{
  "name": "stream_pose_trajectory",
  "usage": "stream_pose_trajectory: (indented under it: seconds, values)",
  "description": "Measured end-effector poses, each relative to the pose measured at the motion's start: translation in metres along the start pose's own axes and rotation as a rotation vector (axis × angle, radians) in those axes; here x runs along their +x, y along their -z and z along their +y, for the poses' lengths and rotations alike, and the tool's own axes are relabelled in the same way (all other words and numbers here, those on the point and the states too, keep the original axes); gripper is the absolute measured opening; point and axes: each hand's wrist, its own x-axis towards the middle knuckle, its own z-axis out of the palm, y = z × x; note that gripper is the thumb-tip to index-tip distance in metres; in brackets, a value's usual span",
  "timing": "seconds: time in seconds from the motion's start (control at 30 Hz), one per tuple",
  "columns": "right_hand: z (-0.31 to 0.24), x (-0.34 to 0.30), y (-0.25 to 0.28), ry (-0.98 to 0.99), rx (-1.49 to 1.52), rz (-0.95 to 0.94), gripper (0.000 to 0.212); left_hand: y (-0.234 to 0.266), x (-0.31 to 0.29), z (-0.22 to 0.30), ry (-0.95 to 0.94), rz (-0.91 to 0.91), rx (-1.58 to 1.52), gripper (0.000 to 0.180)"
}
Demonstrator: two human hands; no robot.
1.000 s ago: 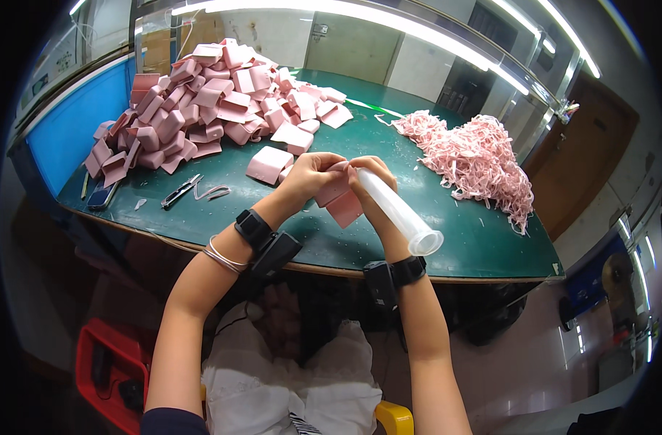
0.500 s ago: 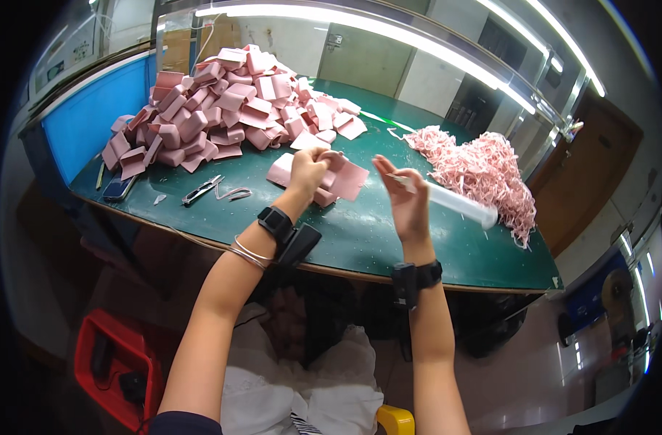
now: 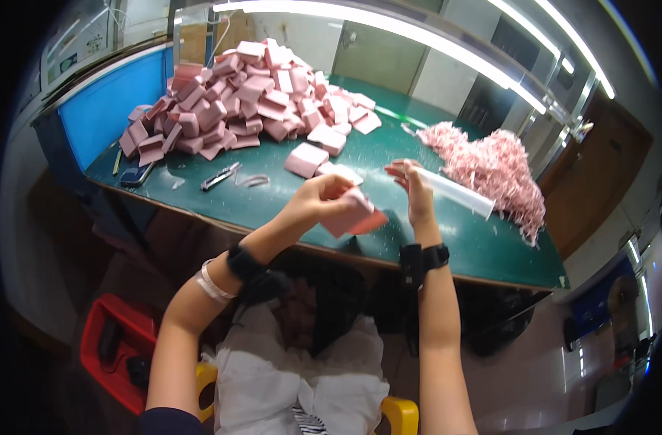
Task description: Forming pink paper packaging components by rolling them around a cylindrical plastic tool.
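My left hand [image 3: 320, 199] is closed on the edge of a pink case with a thin flap [image 3: 354, 216], held tilted above the near part of the green table. Slightly to the right, my right hand [image 3: 413, 187] is raised with its fingers bent, gripping one end of a translucent white, syringe-like tube [image 3: 458, 193]. The tube's flanged end points right, toward the pink shreds; its gripped end is hidden by the hand. Beyond my left hand a loose pink case [image 3: 306, 159] lies on the table, with another pink piece [image 3: 338, 172] beside it.
A tall heap of pink cases [image 3: 236, 101] covers the back left of the green table [image 3: 273, 206]. At right lies a pile of pink shredded strips [image 3: 498, 170]. A box cutter [image 3: 220, 176], a curled strip [image 3: 253, 180] and a phone [image 3: 137, 175] are near the left edge.
My left hand has drawn the pink case closer to me and turned it, uncovering the loose case behind. My right hand still holds the tube, its fingers more bent. The view has shifted slightly.
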Motion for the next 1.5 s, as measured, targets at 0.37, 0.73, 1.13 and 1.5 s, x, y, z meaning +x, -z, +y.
stream_pose_trajectory:
  seconds: [0.37, 0.73, 1.13, 1.5]
  values:
    - [-0.005, 0.005, 0.0, -0.02, -0.146, -0.054, 0.029, 0.007, -0.116, -0.111, 0.486, -0.451, 0.827, 0.025]
    - [-0.002, -0.001, -0.005, -0.027, -0.289, -0.109, 0.025, -0.004, -0.118, -0.306, -0.005, -0.034, 1.529, 0.032]
    - [0.0, 0.004, 0.0, -0.032, -0.355, -0.144, 0.023, -0.035, -0.053, -0.071, 0.356, -0.724, 0.492, 0.023]
    - [0.018, 0.009, -0.004, -0.083, -0.405, -0.179, 0.022, 0.034, 0.106, -0.045, -0.282, 0.296, 1.745, 0.026]
